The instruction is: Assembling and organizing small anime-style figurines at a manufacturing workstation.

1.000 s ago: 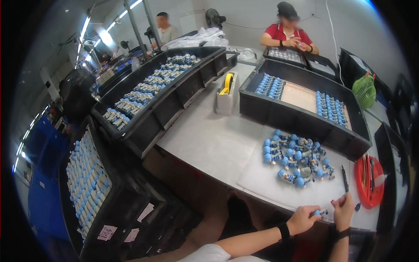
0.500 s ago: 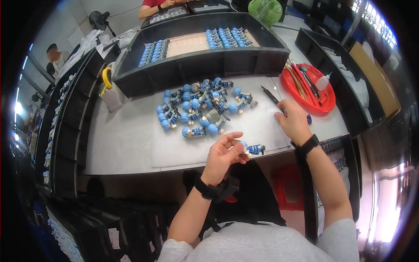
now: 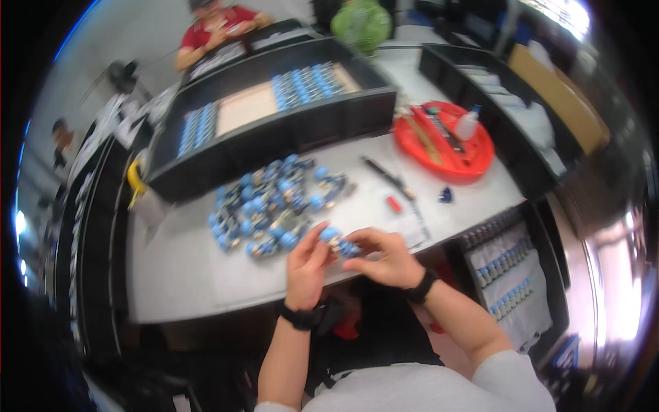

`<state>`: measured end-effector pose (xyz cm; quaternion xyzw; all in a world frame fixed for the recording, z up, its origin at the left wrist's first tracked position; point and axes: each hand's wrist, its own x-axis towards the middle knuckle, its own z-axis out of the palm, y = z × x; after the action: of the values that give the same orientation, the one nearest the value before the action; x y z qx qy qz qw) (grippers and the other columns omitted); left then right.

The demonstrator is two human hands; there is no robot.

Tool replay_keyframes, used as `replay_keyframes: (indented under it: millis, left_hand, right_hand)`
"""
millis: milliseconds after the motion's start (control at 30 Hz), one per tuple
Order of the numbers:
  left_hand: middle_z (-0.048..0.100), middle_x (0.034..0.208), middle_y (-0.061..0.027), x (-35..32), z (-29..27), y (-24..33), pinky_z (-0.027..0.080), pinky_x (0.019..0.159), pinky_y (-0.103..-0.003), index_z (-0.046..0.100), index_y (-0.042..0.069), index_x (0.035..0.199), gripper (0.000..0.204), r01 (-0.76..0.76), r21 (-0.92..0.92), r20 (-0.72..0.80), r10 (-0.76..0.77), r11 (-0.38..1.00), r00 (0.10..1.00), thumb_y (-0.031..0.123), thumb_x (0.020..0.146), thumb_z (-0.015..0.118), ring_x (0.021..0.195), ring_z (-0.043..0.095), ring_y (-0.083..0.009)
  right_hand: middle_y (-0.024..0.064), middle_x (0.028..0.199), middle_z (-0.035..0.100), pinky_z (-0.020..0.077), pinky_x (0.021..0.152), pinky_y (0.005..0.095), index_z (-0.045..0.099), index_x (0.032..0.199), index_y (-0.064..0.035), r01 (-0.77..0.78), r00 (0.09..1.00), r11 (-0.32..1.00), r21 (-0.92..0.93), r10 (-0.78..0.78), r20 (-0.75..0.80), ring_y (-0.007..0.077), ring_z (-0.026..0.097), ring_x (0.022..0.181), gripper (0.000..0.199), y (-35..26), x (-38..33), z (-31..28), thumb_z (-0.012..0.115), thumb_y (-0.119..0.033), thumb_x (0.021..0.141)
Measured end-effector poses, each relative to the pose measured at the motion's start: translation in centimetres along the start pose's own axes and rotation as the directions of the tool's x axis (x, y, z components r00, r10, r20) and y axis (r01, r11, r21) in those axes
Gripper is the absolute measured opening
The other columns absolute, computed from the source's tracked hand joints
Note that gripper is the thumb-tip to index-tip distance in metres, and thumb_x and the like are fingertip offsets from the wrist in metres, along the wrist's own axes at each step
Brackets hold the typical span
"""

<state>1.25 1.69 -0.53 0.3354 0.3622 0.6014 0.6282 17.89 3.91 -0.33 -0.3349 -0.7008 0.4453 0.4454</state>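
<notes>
A small figurine [image 3: 331,234] with a light blue round head and a blue-striped body is between my two hands, above the table's front edge. My left hand [image 3: 306,269] pinches it at the head end. The fingers of my right hand [image 3: 388,260] close on its lower body. Beyond my left hand lies a loose pile of similar figurines [image 3: 255,204], smeared by motion. A slim black pen-like tool [image 3: 386,174] rests on the white tabletop [image 3: 178,281], with a small red block [image 3: 393,204] beside it.
A black crate [image 3: 274,134] with rows of figurines stands behind the pile. At the right are a red tray [image 3: 473,172] of tools with a small bottle [image 3: 467,123], and a dark blue piece [image 3: 446,195]. A crate of figurines [image 3: 504,275] sits low right. A person [image 3: 220,27] works opposite.
My right hand has left the black tool on the table and moved left to the figurine, which both hands now hold. The view has turned to the right.
</notes>
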Motion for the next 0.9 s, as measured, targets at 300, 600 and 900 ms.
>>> replay_keyframes:
  millis: [300,600,900]
  left_hand:
    - [0.053,0.104,-0.0078,3.0,-0.5,-0.9,0.045,0.078,-0.026,0.041,-0.002,0.123,0.034,-0.170,0.126,-0.020,0.173,0.977,0.985,0.010,0.092,0.043,0.089,0.053,-0.0133]
    - [0.053,0.104,-0.0076,3.9,0.0,-1.1,0.046,0.076,-0.025,0.043,-0.001,0.119,0.030,-0.156,0.125,-0.017,0.159,0.980,0.987,0.012,0.092,0.044,0.088,0.053,-0.0132]
    - [0.052,0.105,-0.0100,4.1,0.0,-0.9,0.045,0.083,-0.029,0.042,0.000,0.118,0.029,-0.149,0.096,0.016,0.148,0.984,0.989,0.011,0.091,0.044,0.095,0.053,-0.0167]
  right_hand:
    - [0.0064,0.067,0.061,0.0457,0.056,0.0242,0.057,0.096,-0.0025,0.029,0.998,0.997,0.074,-0.033,0.047,0.0135,0.058,0.059,0.038,1.7,2.7,-1.5,0.074,-0.022,0.068]
    - [0.0079,0.065,0.060,0.0455,0.055,0.0267,0.056,0.095,-0.0035,0.069,0.998,0.998,0.012,-0.069,-0.002,0.0172,0.059,0.058,0.039,2.4,2.8,-1.9,0.074,-0.026,0.068]
    - [0.0082,0.065,0.060,0.0455,0.055,0.0281,0.056,0.094,-0.0034,0.077,0.997,0.997,-0.008,-0.077,0.000,0.0190,0.059,0.060,0.040,2.7,3.2,-1.9,0.074,-0.026,0.067]
